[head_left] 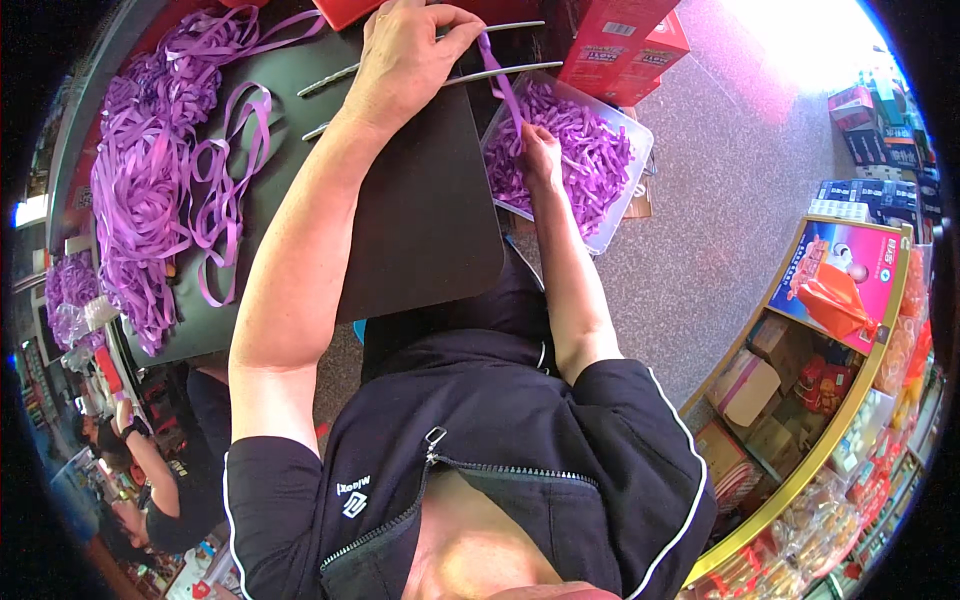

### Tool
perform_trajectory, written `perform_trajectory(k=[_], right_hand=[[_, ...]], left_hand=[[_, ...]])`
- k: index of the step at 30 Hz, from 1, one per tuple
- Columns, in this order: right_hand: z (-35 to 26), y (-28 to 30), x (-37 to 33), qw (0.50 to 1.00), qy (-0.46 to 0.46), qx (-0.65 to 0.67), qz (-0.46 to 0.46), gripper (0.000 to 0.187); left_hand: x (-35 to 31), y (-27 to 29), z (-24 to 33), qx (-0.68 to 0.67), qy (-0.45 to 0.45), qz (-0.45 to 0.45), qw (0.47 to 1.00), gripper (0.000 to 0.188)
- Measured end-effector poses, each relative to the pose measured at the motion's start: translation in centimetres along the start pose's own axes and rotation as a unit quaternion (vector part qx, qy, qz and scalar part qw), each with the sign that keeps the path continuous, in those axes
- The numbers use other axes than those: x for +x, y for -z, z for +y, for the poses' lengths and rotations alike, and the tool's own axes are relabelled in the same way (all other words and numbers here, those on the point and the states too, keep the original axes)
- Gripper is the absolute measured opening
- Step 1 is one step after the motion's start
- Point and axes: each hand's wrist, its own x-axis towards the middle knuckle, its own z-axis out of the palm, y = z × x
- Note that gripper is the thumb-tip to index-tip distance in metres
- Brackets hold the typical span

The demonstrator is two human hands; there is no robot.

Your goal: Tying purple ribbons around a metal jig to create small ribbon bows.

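Observation:
Between my two hands runs a short stretch of purple ribbon [505, 88]. The fingertips of my left hand [408, 55] are pinched on its upper end, by the far edge of the black table [430, 215]. My right hand [541, 157] is closed round the lower end, over a clear plastic bin [641, 150] filled with short purple ribbon pieces [590, 165]. Two thin metal rods [505, 71] pass beside and under my left hand and stick out past the table's edge. A big tangled heap of purple ribbon [150, 190] lies on the left, with loose loops [235, 160] beside it.
Red boxes [625, 55] stand just beyond the bin, and a red object [345, 10] sits at the far table edge. A gold-edged display cabinet [795, 490] with packaged goods curves along the right. Another person's arm [152, 470] shows at lower left.

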Motion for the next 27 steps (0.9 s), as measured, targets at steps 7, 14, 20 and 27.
perform_trajectory(k=[7,14,20,27], right_hand=[[0.2,2.2,-0.5,0.995,0.048,-0.08,-0.04,0.019],[1.0,2.4,-2.7,0.871,0.25,-0.422,0.022,0.021],[1.7,5.3,-2.6,0.962,0.105,-0.243,-0.069,0.019],[-1.2,4.1,-6.2,0.982,-0.105,0.141,-0.069,0.016]], left_hand=[[0.2,-0.1,0.1,-0.001,-0.005,-0.001,1.0,0.02],[-0.3,0.0,-0.5,0.007,-0.011,0.008,1.0,0.02],[0.0,-0.2,0.0,0.003,-0.019,0.007,1.0,0.021],[-0.2,0.0,-0.2,0.005,-0.016,0.006,1.0,0.02]])
